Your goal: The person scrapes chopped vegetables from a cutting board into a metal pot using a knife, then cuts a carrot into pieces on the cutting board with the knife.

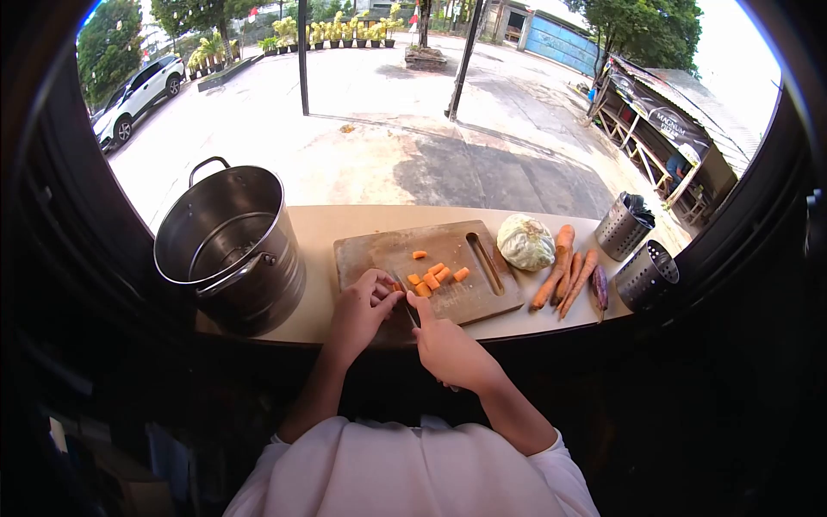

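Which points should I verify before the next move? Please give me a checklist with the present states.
1. Knife in the right hand: ok.
2. Left hand well clear of the knife: not ok, it looks very near.
3. Cut carrot pieces on the cutting board: ok.
4. Whole carrots off the board: ok, to its right.
5. Pot upright: ok, left of the board.
6. Board secured against slipping: cannot tell.

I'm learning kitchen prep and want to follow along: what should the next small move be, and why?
Probably a careful cut with the knife, fingertips tucked back: the right hand holds it with the blade close to the left hand, which seems to pinch a bit of carrot, and cut carrot pieces lie on the board.
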Demonstrator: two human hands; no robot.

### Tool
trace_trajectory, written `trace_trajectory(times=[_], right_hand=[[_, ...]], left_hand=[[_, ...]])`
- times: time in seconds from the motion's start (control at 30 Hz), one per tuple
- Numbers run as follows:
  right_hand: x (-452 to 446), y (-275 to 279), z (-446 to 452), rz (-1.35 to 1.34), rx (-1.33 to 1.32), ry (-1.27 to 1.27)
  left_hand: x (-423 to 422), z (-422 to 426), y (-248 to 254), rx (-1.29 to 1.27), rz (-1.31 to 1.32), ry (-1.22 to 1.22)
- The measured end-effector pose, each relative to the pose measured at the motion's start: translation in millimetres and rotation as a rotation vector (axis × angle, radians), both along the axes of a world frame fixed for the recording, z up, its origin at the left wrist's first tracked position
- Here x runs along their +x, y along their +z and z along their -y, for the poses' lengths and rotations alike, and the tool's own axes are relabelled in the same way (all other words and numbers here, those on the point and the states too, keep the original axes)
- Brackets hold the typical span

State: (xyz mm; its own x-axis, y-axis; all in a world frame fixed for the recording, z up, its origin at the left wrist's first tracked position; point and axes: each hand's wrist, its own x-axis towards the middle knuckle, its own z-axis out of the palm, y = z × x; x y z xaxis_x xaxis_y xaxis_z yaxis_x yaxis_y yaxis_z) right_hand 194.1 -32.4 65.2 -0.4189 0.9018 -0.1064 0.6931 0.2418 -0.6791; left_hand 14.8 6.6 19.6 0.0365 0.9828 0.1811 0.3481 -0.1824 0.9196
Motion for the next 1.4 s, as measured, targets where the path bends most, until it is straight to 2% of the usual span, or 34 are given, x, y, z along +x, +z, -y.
trace_trajectory(times=[0.1,0.3,0.5,0.83,1.4], right_hand=[[7,-5,10,0.039,0.069,0.012],[12,4,14,0.064,0.035,-0.020],[18,5,16,-0.160,0.064,-0.128],[14,-10,23,-0.152,0.103,-0.046],[1,-10,21,-0.043,0.112,-0.071]], left_hand=[[-1,-1,-2,-0.014,0.011,-0.004],[-2,-1,-4,-0.007,0.032,0.008],[-2,0,-3,-0.002,0.025,0.016],[-5,-3,-10,-0.038,0.121,-0.026],[-3,-1,-7,-0.040,0.163,-0.005]])
